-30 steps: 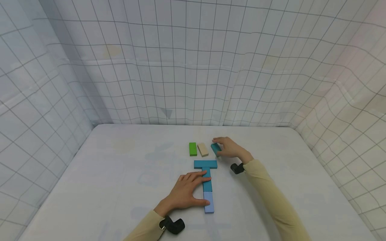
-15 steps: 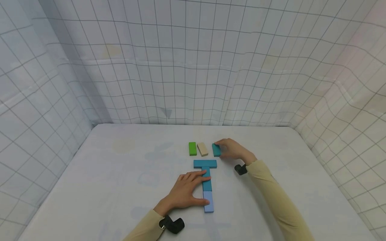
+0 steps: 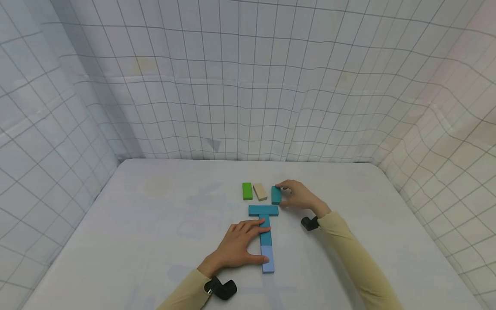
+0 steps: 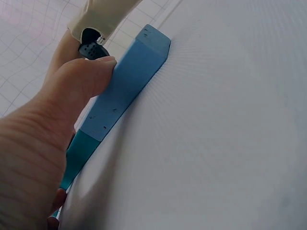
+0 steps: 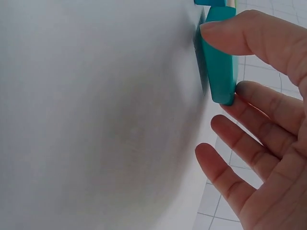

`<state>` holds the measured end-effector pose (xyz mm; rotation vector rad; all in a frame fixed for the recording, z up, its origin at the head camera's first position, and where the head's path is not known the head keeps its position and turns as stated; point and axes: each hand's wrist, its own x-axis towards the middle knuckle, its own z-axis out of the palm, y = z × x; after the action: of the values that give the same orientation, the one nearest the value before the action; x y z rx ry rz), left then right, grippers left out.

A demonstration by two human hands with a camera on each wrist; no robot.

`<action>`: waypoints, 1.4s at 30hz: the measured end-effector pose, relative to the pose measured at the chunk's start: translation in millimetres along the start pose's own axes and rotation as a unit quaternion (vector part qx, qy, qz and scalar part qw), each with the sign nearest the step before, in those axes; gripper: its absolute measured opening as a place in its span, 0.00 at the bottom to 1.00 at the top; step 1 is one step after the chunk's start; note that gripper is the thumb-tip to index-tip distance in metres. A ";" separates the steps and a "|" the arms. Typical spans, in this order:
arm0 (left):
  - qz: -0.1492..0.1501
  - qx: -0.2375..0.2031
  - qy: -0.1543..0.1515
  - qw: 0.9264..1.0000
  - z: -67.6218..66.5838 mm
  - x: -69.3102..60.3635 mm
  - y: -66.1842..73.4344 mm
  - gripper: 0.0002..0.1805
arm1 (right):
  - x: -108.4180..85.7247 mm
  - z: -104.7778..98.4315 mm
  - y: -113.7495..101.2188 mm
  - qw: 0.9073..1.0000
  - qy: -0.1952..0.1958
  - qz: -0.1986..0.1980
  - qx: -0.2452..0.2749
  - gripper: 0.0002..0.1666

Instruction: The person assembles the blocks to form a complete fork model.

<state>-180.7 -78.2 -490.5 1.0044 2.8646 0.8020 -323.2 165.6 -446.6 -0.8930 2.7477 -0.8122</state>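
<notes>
Several flat blocks on the white table form a T: a blue block (image 3: 263, 210) lies crosswise at the top, with another blue block (image 3: 265, 238) and a light blue block (image 3: 268, 265) in line below. My left hand (image 3: 236, 249) rests on the stem, fingertips on the lower blue block and thumb on the light blue one. Just right of the T's top, my right hand (image 3: 300, 196) pinches a teal block (image 3: 276, 195) between thumb and fingertips. In the right wrist view the teal block (image 5: 219, 67) appears slightly raised above the tabletop, its other fingers spread loosely.
Behind the T lie a green block (image 3: 247, 191) and a beige block (image 3: 260, 192), left of the teal one. The white tabletop (image 3: 155, 232) ends at a grid-patterned sheet (image 3: 248, 94), which also hangs on both sides.
The teal block has turned straighter and shifted slightly toward the T in my right hand, whose arm moved a little right and nearer. My left hand has stayed in place.
</notes>
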 end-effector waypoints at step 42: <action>-0.003 -0.002 -0.005 1.000 1.2 -0.2 -1.6 0.43 | -2.2 6.1 1.7 0.999 -0.013 -0.023 0.021 0.36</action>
<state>-181.3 -78.9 -492.3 0.9961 2.8555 0.7991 -320.5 165.3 -452.7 -0.9556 2.6878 -0.8561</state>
